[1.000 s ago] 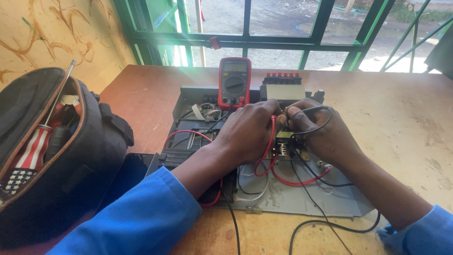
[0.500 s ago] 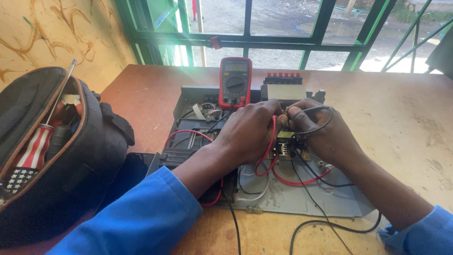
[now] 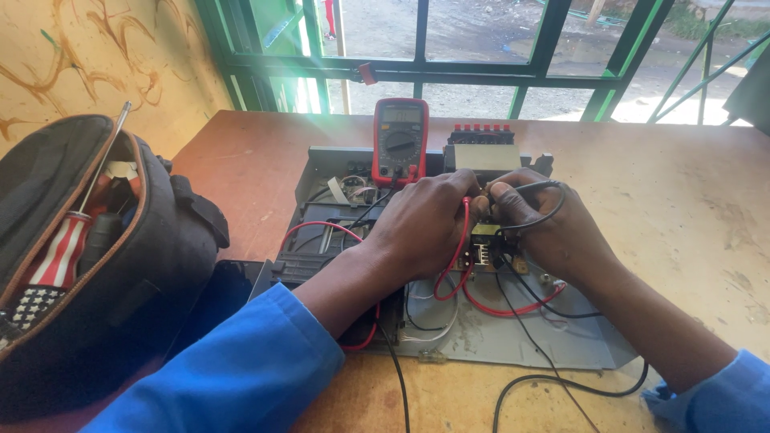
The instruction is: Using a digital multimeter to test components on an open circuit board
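Note:
My left hand (image 3: 425, 224) grips a red test probe (image 3: 464, 240), its red lead looping down past the wrist. My right hand (image 3: 545, 224) pinches a black test probe (image 3: 533, 188) with a black lead curling over the fingers. Both probe tips point at a small circuit board (image 3: 485, 248) inside an opened grey metal chassis (image 3: 513, 337); the tips themselves are hidden by my fingers. A red multimeter (image 3: 399, 144) stands propped at the back of the chassis, its leads running to my hands.
An open black tool bag (image 3: 96, 265) with a screwdriver (image 3: 76, 232) lies at the left on the wooden table (image 3: 682, 200). A block with red terminals (image 3: 480, 140) sits behind the chassis. A green window frame (image 3: 481, 72) runs along the back edge.

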